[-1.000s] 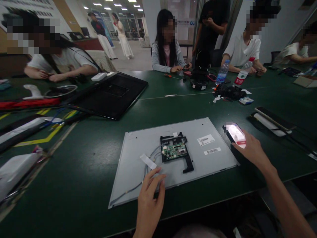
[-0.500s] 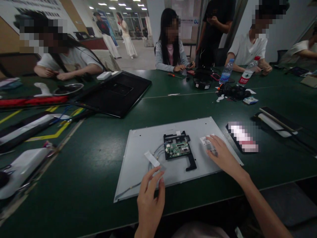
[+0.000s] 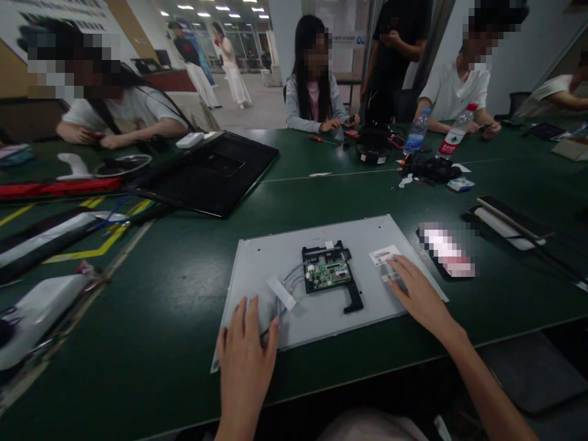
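In front of me a flat light-grey panel lies on the green table. A black plastic bracket with a green circuit board sits at its middle. Grey cables run left from the board, under a strip of white tape. My left hand is over the panel's near left corner, fingers spread and holding nothing; whether it touches the surface I cannot tell. Over the right side, by a white label, my right hand has its fingers apart and is empty.
A phone lies right of the panel, with another dark device beyond. A large black cover lies at the back left. Two bottles stand at the far right. Several people sit across the table.
My left hand has moved left from beside the white tape to the panel's left edge, its fingers spreading flatter. My right hand has barely moved. The view has shifted slightly.
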Demonstrator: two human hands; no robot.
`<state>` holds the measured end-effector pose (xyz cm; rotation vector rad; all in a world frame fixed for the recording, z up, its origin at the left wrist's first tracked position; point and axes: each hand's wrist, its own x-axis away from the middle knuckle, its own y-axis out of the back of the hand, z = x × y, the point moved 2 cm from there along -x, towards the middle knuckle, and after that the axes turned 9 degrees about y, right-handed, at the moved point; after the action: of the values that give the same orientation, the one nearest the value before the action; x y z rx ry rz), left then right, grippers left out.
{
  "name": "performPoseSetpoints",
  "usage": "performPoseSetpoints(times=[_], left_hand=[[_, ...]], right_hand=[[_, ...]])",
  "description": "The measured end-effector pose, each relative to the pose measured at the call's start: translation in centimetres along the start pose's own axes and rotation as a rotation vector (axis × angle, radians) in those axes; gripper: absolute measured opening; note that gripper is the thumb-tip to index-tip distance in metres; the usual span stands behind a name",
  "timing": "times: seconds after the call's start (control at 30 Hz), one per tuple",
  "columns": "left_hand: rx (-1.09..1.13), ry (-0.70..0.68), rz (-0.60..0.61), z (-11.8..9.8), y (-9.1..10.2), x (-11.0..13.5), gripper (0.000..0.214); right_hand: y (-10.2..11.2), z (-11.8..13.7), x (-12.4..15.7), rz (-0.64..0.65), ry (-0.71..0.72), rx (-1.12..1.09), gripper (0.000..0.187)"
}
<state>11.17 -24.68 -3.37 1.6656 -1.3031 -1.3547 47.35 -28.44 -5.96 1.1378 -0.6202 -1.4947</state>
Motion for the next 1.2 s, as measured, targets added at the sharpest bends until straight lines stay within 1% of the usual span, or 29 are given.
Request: performPoseSetpoints(times=[0.27,0.43,0.5,0.57,0.6,0.67,0.73,0.8,0.87,0.93,1.07,1.2], left_hand=[[0.039,0.011,0.017,0.0,-0.2,-0.4,0.062],[0.058,-0.014,0.000,0.2,-0.4,-0.8,0.066],[0.065,-0.016,0.000,0.2,-0.4,-0.9,0.066],[0.077,-0.014,-0.002,0.3,-0.3,-0.8,0.066],[0.080,-0.012,0.000,0.2,-0.3,-0.8,0.066],[0.075,-0.010,0.004,0.2,-0.3,-0.7,0.066],[0.064,-0.004,0.009,0.1,-0.3,-0.7,0.067],[0.057,-0.002,0.008,0.1,-0.3,-0.7,0.067],[0.055,-0.006,0.004,0.1,-0.3,-0.7,0.067],[0.058,-0.012,-0.003,0.0,-0.3,-0.7,0.066],[0.074,-0.017,-0.011,0.0,-0.2,-0.6,0.065],[0.072,-0.013,0.010,0.1,-0.3,-0.5,0.066]], right_hand=[[0.0,0.1,-0.1,0.017,-0.006,0.024,0.048],[0.2,0.0,-0.3,0.008,-0.008,-0.023,0.051],[1.1,-0.8,-0.1,-0.062,-0.033,-0.020,0.052],[2.4,-2.5,0.5,-0.191,-0.112,0.044,0.055],[3.2,-3.5,0.9,-0.263,-0.168,0.095,0.059],[4.6,-5.8,2.1,-0.344,-0.255,0.192,0.072],[5.5,-7.9,3.3,-0.343,-0.309,0.221,0.081],[5.8,-9.4,4.4,-0.318,-0.350,0.211,0.086],[5.9,-10.1,5.2,-0.306,-0.361,0.205,0.088],[5.8,-10.1,5.5,-0.315,-0.341,0.210,0.088],[5.8,-10.0,4.6,-0.357,-0.308,0.209,0.085],[5.6,-11.6,3.1,-0.369,-0.303,0.197,0.084]])
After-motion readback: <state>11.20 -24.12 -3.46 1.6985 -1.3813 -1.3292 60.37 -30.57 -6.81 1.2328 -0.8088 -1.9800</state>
